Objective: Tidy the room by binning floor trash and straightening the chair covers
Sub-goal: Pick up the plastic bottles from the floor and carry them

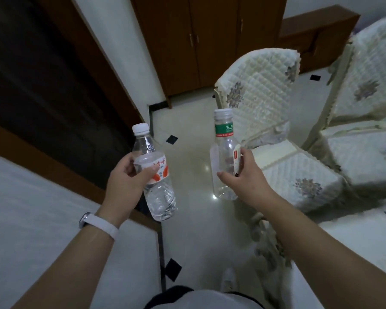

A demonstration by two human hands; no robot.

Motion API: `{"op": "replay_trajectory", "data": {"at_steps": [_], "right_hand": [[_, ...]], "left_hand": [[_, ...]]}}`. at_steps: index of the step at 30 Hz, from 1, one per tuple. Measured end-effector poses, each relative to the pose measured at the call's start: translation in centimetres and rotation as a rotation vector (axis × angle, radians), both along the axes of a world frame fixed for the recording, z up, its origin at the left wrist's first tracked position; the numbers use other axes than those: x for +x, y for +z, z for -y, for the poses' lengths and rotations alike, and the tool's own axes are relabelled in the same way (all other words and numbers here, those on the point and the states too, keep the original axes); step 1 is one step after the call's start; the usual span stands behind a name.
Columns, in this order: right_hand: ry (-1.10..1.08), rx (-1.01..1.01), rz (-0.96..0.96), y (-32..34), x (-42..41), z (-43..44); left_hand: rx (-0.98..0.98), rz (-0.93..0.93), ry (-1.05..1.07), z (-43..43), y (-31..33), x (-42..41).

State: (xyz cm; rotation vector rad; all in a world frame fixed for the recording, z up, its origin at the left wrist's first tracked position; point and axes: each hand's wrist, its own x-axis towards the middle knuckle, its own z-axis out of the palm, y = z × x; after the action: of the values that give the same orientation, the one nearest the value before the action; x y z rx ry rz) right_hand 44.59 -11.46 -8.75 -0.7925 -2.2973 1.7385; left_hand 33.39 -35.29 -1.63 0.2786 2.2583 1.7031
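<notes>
The floor [187,121] is glossy pale tile set with small black diamond insets [171,139]. A wooden wardrobe [201,41] and a low cabinet [316,39] stand on it at the far wall, and chairs [299,181] under quilted floral covers [265,81] stand at the right. A white shoe [228,278] rests on the tile near the bottom edge.

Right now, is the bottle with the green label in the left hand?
No, the right hand grips the green-label bottle, while the left hand holds the red-label bottle.
</notes>
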Motion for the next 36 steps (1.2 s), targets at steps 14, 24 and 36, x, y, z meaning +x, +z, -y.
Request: {"op": "replay_trajectory", "data": {"at_steps": [14, 24, 36], "right_hand": [[-0.024, 0.052, 0.045, -0.1, -13.8, -4.6], [-0.04, 0.085, 0.08, 2.2, -29.2, -6.8], [-0.185, 0.05, 0.051, 2.3, -43.6, -14.0]], "left_hand": [[0.091, 0.046, 0.066, -3.6, -4.0, -14.9], [0.131, 0.032, -0.02, -7.7, -4.8, -32.8], [0.104, 0.042, -0.077, -16.3, -5.7, -49.2]]}}
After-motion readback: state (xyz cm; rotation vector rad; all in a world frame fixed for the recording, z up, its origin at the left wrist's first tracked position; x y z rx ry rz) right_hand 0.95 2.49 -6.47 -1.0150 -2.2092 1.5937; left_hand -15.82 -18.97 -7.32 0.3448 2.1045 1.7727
